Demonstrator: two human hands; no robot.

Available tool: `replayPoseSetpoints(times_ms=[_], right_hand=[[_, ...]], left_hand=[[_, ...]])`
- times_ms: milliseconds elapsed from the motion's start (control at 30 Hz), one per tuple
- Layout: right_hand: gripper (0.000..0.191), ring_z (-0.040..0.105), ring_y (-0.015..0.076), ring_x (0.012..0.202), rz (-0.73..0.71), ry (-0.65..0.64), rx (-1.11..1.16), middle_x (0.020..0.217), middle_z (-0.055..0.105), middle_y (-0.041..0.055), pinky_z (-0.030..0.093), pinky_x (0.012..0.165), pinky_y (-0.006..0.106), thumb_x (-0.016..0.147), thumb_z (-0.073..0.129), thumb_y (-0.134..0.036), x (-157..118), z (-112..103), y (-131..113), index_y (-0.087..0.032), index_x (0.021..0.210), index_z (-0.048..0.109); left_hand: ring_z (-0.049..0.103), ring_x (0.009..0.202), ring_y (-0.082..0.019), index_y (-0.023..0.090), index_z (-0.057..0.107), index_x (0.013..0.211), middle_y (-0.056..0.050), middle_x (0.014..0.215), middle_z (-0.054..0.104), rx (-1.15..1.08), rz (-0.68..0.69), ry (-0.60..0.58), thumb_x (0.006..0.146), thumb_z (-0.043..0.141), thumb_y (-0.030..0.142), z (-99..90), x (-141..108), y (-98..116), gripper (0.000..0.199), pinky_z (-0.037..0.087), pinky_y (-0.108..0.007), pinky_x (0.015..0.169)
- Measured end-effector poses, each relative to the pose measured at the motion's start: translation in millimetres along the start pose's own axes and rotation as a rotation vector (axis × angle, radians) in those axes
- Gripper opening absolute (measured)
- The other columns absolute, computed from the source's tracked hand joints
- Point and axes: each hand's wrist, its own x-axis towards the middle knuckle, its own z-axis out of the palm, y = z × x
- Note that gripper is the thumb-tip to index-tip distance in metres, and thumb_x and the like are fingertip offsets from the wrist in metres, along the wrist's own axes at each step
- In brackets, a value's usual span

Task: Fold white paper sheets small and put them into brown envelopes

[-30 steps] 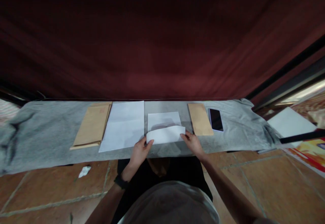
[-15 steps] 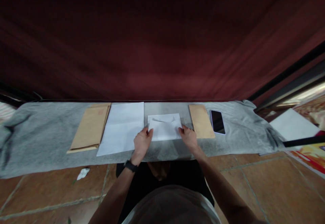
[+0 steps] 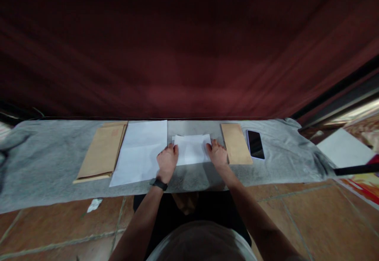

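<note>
A folded white sheet (image 3: 192, 150) lies on the grey cloth, directly in front of me. At its left edge my left hand (image 3: 167, 159) is closed on the paper, thumb on top. My right hand (image 3: 217, 153) grips the right edge in the same way. Left of my left hand is a stack of larger white paper (image 3: 142, 146) with a crease across it. Beyond that lies a pile of brown envelopes (image 3: 100, 150). A single brown envelope (image 3: 237, 144) is just right of my right hand.
A phone (image 3: 256, 144) with a dark screen lies right of the brown envelope. The grey cloth (image 3: 284, 154) covers a narrow surface against a dark red curtain (image 3: 189, 55). White scrap (image 3: 94, 205) is on the tiled floor. A white board (image 3: 345, 148) stands at the far right.
The upper part of the folded white sheet has come down flat towards its far edge, and the curved gap there has closed. Both hands still hold its sides.
</note>
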Motion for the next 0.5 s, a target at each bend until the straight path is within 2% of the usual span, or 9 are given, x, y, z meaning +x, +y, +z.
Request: replayPoseSetpoints(times_ms=[133,233,300,367,433,500], right_hand=[[0.036,0.070,0.0300,0.093,-0.005,0.002,-0.002,0.101,0.073,0.0196,0.049,0.086,0.040,0.105,0.042,-0.040,5.3,2.6,-0.2,-0.012,0.114,0.061],[0.036,0.066,0.0318,0.099,-0.049,0.095,-0.011,0.106,0.071,0.0210,0.047,0.090,0.043,0.104,0.042,-0.037,4.6,2.0,-0.6,-0.011,0.120,0.060],[0.039,0.062,0.0331,0.108,-0.096,0.159,0.000,0.117,0.068,0.0229,0.045,0.095,0.046,0.104,0.041,-0.035,2.0,1.5,-3.6,-0.010,0.130,0.057],[0.044,0.055,0.0337,0.123,-0.183,0.171,0.031,0.136,0.060,0.0229,0.041,0.103,0.048,0.104,0.040,-0.033,-1.9,2.5,-9.4,-0.010,0.140,0.051],[0.048,0.045,0.0325,0.138,-0.289,0.130,0.064,0.153,0.048,0.0191,0.034,0.112,0.048,0.105,0.039,-0.033,-6.1,5.8,-16.7,-0.012,0.148,0.046],[0.051,0.035,0.0305,0.147,-0.362,0.075,0.080,0.161,0.039,0.0147,0.027,0.118,0.048,0.105,0.040,-0.035,-10.1,11.2,-23.1,-0.014,0.151,0.044]], left_hand=[[0.074,0.087,-0.027,0.015,0.067,0.114,-0.015,0.097,0.076,0.013,0.012,0.001,0.103,0.038,0.039,3.8,2.8,1.7,0.040,0.049,-0.034,0.075],[0.074,0.087,-0.027,0.014,0.067,0.114,-0.016,0.097,0.076,0.019,0.024,0.006,0.103,0.037,0.038,7.4,3.2,1.5,0.040,0.050,-0.034,0.075],[0.074,0.087,-0.028,0.013,0.066,0.114,-0.016,0.096,0.076,0.022,0.032,0.012,0.104,0.035,0.038,9.6,3.2,0.8,0.041,0.050,-0.034,0.076],[0.074,0.088,-0.028,0.014,0.066,0.115,-0.016,0.096,0.075,0.024,0.045,0.020,0.104,0.033,0.037,11.5,3.3,-0.1,0.042,0.050,-0.035,0.076],[0.074,0.089,-0.028,0.014,0.066,0.116,-0.016,0.096,0.075,0.027,0.056,0.023,0.105,0.033,0.037,12.8,3.4,-0.7,0.042,0.050,-0.035,0.078],[0.074,0.090,-0.028,0.014,0.066,0.117,-0.016,0.095,0.075,0.027,0.058,0.021,0.105,0.033,0.037,13.6,3.6,-0.7,0.042,0.050,-0.035,0.078]])
